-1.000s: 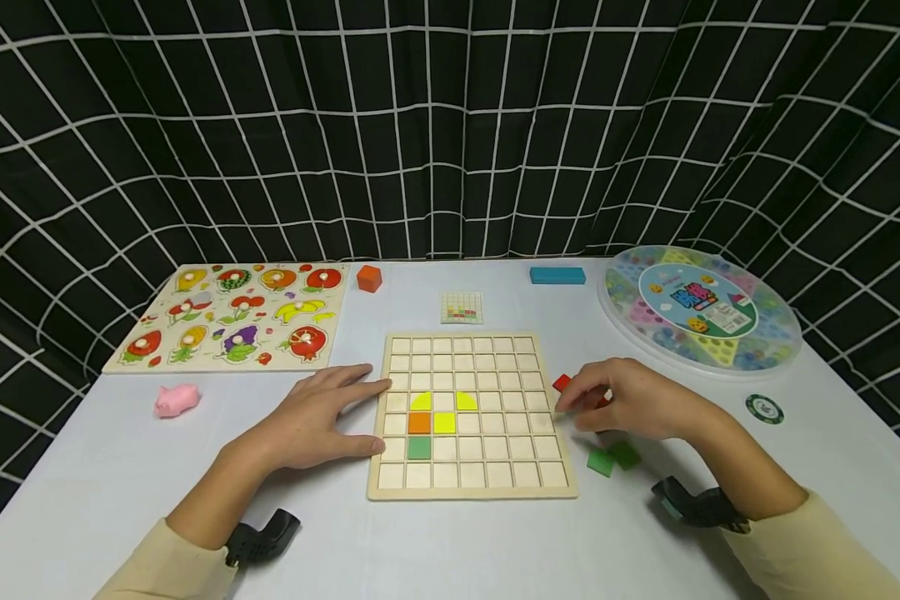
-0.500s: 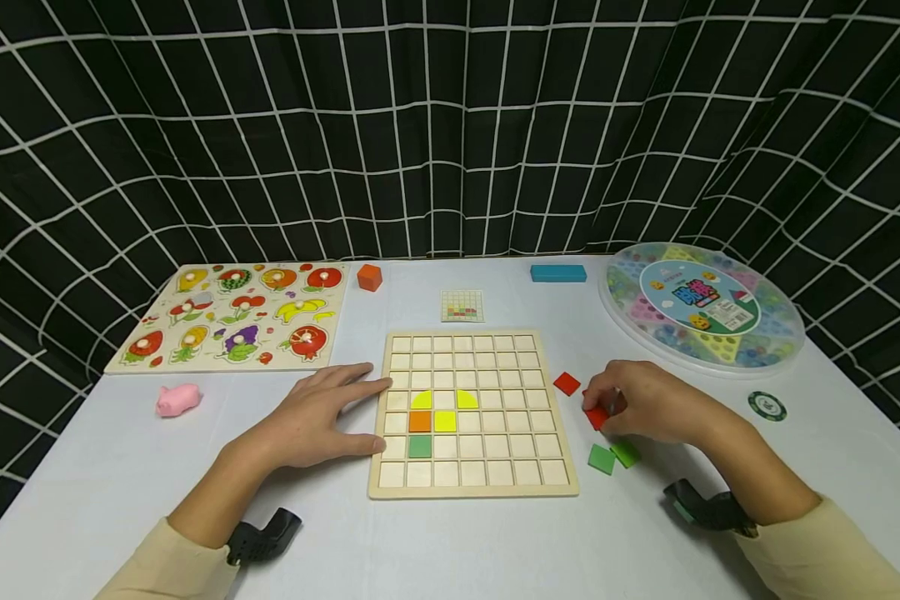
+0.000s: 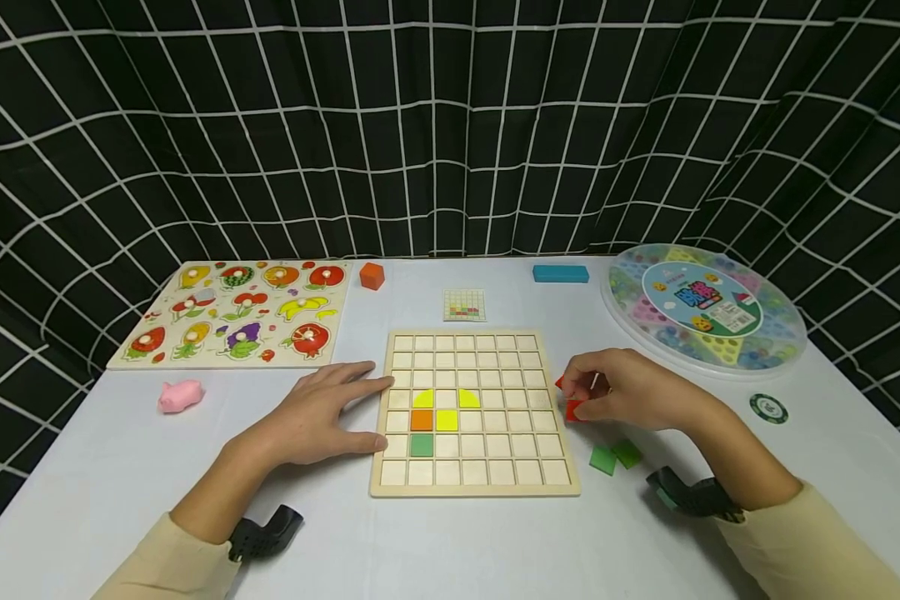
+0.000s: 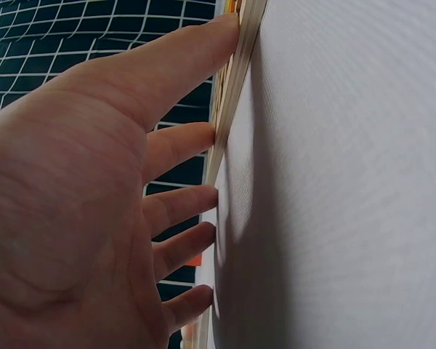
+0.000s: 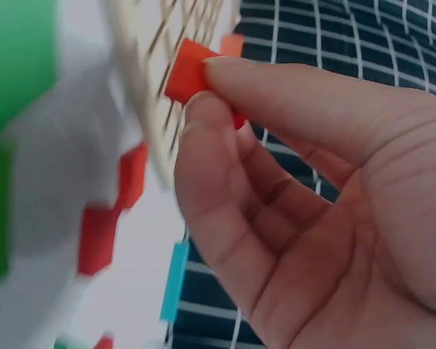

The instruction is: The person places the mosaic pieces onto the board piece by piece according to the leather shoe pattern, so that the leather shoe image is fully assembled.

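Note:
A square wooden grid board (image 3: 501, 423) lies in the middle, bearing an orange tile (image 3: 422, 420), a yellow square (image 3: 447, 420), a green tile (image 3: 422, 445) and two yellow quarter-round pieces. Along its left edge rests my left hand (image 3: 311, 417), fingers straight, thumb tip (image 4: 225, 33) on the frame in the left wrist view. To the right of the board, my right hand (image 3: 633, 390) pinches a red square tile (image 5: 190, 71) between thumb and finger. Two more red tiles lie on the table in the right wrist view, the nearer one (image 5: 98, 240) below the other (image 5: 131, 174). Two green tiles (image 3: 603, 460) lie below this hand.
A small pattern card (image 3: 464, 305) lies behind the board, between an orange block (image 3: 372, 276) and a blue block (image 3: 560, 274). At left are a fruit puzzle board (image 3: 225, 315) and a pink pig (image 3: 180, 396). At right are a round bead case (image 3: 622, 325) and a chip (image 3: 768, 408).
My right hand first shifted right to the red tiles, then came back left toward the board with a red tile pinched. The left hand has stayed at the board's edge.

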A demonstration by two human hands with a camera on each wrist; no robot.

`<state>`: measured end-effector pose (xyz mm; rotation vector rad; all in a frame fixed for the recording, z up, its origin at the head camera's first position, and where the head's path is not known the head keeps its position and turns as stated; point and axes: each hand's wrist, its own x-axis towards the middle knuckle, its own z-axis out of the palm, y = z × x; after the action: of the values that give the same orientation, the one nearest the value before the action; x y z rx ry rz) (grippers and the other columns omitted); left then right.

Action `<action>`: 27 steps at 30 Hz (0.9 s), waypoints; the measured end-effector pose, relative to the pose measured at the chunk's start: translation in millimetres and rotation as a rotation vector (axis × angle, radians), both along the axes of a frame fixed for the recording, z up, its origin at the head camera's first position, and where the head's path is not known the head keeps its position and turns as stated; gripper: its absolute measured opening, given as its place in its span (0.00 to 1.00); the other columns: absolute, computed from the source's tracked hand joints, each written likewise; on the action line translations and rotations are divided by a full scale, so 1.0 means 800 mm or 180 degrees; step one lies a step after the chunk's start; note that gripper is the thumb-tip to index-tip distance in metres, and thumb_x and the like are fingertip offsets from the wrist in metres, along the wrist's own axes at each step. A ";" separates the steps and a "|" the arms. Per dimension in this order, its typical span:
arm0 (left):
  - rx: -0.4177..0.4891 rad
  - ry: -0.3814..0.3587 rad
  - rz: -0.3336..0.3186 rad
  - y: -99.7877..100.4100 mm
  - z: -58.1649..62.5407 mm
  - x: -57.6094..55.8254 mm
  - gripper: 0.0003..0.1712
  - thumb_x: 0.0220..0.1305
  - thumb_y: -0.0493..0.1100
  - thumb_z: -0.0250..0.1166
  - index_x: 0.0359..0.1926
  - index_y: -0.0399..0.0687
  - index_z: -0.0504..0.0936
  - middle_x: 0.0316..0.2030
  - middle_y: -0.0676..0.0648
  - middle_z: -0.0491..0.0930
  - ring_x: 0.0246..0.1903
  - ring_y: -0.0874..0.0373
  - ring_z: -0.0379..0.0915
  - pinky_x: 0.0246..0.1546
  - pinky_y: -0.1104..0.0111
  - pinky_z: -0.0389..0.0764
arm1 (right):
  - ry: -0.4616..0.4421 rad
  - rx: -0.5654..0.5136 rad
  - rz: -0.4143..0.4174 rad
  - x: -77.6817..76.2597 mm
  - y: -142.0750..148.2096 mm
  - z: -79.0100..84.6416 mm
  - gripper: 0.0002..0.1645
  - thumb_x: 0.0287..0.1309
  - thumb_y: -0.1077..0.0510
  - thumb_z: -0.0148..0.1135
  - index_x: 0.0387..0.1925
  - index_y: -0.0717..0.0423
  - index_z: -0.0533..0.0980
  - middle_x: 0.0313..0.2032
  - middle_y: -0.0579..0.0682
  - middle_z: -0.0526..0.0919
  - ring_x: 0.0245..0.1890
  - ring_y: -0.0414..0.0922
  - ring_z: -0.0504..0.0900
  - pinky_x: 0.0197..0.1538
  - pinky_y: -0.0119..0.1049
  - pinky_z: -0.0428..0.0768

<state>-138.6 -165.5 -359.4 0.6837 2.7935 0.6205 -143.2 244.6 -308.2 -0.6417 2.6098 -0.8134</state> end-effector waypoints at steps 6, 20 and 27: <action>-0.0007 -0.0003 -0.0012 0.001 0.000 0.000 0.46 0.57 0.69 0.72 0.75 0.65 0.72 0.77 0.44 0.64 0.77 0.39 0.54 0.74 0.36 0.56 | -0.0275 -0.0388 0.0131 -0.004 -0.043 0.004 0.07 0.60 0.67 0.68 0.36 0.52 0.82 0.29 0.47 0.79 0.30 0.45 0.77 0.32 0.32 0.79; 0.0059 -0.0035 0.0020 -0.002 -0.004 0.003 0.45 0.57 0.68 0.72 0.74 0.66 0.72 0.77 0.45 0.63 0.78 0.40 0.52 0.74 0.37 0.55 | -0.0351 -0.0301 0.0451 -0.002 -0.162 -0.021 0.11 0.59 0.70 0.68 0.31 0.50 0.82 0.25 0.43 0.79 0.28 0.41 0.77 0.33 0.31 0.79; 0.0047 -0.0009 0.0022 -0.001 -0.004 0.002 0.45 0.57 0.67 0.72 0.74 0.66 0.72 0.77 0.45 0.63 0.78 0.40 0.52 0.75 0.37 0.55 | -0.0272 -0.0175 0.0279 0.003 -0.179 -0.023 0.13 0.55 0.70 0.72 0.26 0.48 0.82 0.23 0.42 0.81 0.28 0.41 0.77 0.34 0.33 0.77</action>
<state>-137.2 -166.1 -362.8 0.6759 2.7926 0.6436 -140.9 101.7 -326.9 -0.7150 2.4722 -0.8684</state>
